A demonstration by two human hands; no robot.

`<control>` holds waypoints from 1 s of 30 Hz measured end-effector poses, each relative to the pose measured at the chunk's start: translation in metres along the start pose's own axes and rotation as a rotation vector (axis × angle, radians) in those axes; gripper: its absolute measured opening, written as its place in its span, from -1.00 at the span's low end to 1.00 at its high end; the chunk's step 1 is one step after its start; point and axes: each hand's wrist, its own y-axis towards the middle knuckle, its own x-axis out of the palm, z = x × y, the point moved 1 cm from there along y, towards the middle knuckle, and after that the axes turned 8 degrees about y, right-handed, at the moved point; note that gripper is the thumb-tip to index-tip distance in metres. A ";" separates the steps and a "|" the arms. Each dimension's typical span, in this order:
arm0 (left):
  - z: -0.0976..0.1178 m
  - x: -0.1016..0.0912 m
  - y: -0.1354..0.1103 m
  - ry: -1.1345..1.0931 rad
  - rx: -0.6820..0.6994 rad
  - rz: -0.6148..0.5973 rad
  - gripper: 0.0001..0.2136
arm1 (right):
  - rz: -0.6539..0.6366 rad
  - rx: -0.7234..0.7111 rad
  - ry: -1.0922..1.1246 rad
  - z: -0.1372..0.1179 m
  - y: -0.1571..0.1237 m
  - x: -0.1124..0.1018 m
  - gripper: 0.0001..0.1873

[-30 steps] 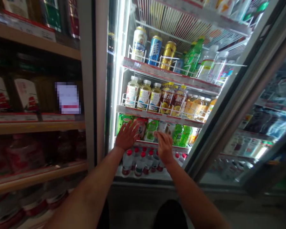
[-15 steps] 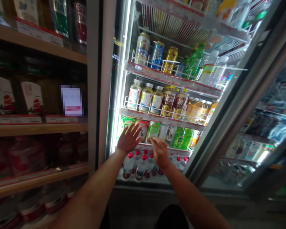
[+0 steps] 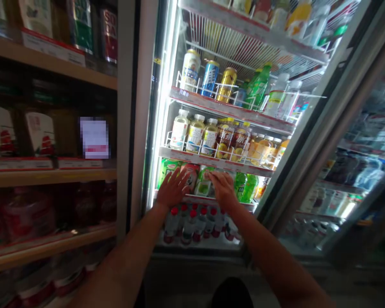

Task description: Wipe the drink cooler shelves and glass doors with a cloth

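My left hand (image 3: 172, 188) is open, palm toward the low cooler shelf, its fingers spread before a red drink container (image 3: 190, 174). Left of those fingers stands a green drink container (image 3: 167, 167). My right hand (image 3: 223, 187) has its fingers bent and pressed together beside a green container with a pale top (image 3: 204, 183). Its fingertips overlap that container's upper right side; whether they touch it is unclear. Anything inside the right hand is hidden. Just right of it are green bottles (image 3: 250, 188).
Below my hands, red-capped water bottles (image 3: 190, 224) line the cooler floor. A wire-fronted shelf (image 3: 211, 159) above carries tea and juice bottles; cans (image 3: 209, 79) stand higher. The cooler's metal frame (image 3: 311, 171) rises at right, a wooden shelf (image 3: 51, 176) with bottles at left.
My right hand has moved slightly right and up, uncovering more of the green container and covering the pale containers beside it. My left hand stays nearly in place. The view has shifted slightly.
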 end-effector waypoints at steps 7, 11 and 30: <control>0.000 -0.002 0.001 0.005 0.010 0.020 -0.45 | 0.105 -0.023 -0.127 0.077 0.096 -0.053 -0.58; 0.000 -0.003 0.001 0.004 0.006 0.002 -0.46 | 0.281 0.032 -0.177 0.113 0.141 -0.072 -0.57; -0.033 -0.047 0.098 -0.062 -0.129 0.217 -0.39 | 0.307 0.151 -0.256 0.100 0.133 -0.062 -0.46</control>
